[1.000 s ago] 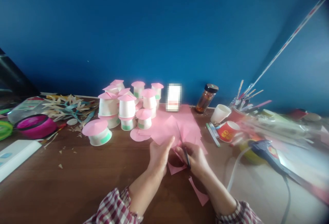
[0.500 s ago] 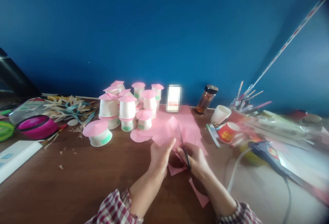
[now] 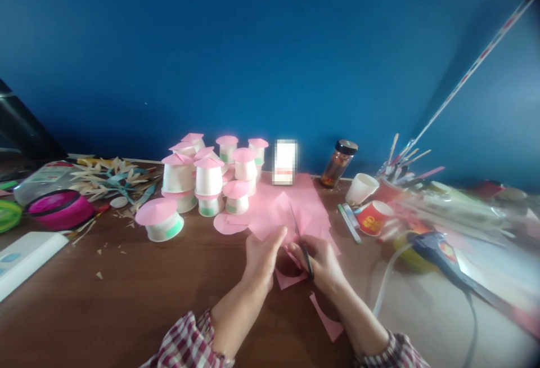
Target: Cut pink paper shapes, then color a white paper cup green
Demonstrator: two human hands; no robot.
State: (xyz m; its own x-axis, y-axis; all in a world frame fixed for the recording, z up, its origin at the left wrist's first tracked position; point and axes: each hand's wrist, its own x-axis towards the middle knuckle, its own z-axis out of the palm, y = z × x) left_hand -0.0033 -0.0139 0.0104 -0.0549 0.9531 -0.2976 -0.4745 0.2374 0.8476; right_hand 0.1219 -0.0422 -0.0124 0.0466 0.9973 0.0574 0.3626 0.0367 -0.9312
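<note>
Pink paper (image 3: 269, 220) juts forward from the left hand (image 3: 260, 262).

At the brown table (image 3: 126, 312) over there, someone's left hand (image 3: 260, 258) grips pink paper (image 3: 268, 223) while the right hand (image 3: 323, 261) holds scissors (image 3: 309, 265) against it. Curved pink offcuts (image 3: 327, 319) lie close by; pink-topped white cups (image 3: 208, 179) crowd the left, and a glue gun (image 3: 436, 251) rests off right.

Deep blue wall (image 3: 236, 47), brown tabletop (image 3: 126, 300), soft uneven light
</note>
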